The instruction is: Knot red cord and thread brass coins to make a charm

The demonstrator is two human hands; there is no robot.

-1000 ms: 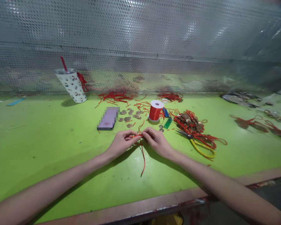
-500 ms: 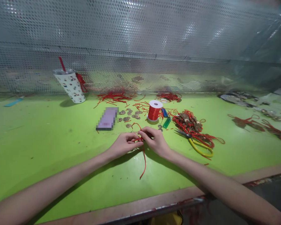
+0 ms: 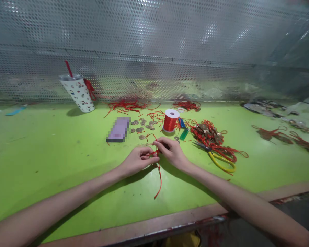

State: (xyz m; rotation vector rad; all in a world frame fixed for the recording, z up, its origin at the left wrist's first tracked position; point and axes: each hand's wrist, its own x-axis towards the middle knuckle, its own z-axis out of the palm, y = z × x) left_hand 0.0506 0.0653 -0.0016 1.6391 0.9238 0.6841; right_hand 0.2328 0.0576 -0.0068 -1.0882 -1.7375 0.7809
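Observation:
Between my two hands a thin red cord (image 3: 160, 181) is held just above the green table, one end hanging down toward me and a small loop rising above the fingers. My left hand (image 3: 139, 159) pinches the cord between thumb and fingers. The fingertips of my right hand (image 3: 170, 151) are closed on it too, close to the left thumb. Fingers partly hide where the strands cross. Beyond the hands stands a spool of red cord (image 3: 170, 122). Several brass coins (image 3: 139, 129) with holes lie to its left.
Right of my hands lie yellow-handled scissors (image 3: 221, 162) beside a heap of corded coins (image 3: 208, 133). A green lighter (image 3: 184, 134) and a blue lighter (image 3: 181, 122) are near the spool. A blurred phone-like slab (image 3: 119, 129) and a tumbler with a straw (image 3: 78, 94) stand left, before a perforated metal panel (image 3: 154, 41).
My right fingertips have lifted slightly away from the left ones, baring more of the cord between them. The view has shifted a little.

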